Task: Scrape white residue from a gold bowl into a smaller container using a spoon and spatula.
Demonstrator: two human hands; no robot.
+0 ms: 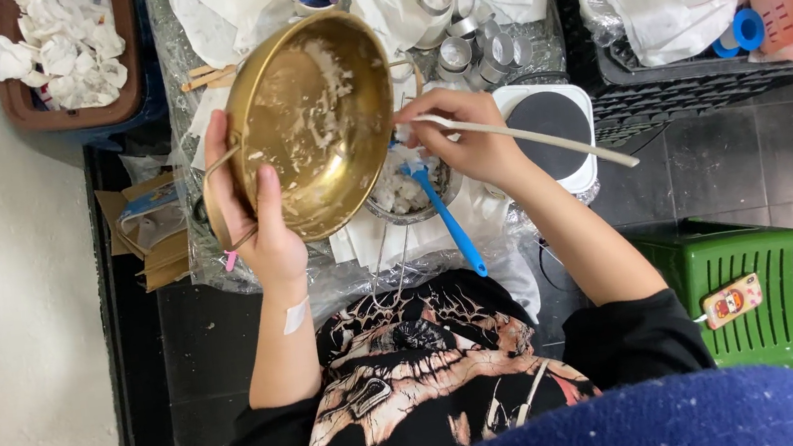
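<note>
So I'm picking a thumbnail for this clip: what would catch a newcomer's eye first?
The brass bowl, tilted up in the left hand at centre, its inside smeared with white residue. Next, the right hand holding a long pale stick beside the bowl's rim, above a blue tool resting in a small dish. The green stool at lower right stands out against the dark floor.

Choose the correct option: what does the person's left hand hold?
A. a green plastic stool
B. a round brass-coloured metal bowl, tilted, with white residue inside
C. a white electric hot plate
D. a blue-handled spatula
B: the left hand grips the rim of the tilted round brass-coloured metal bowl, while the right hand holds a long white stick.
</note>
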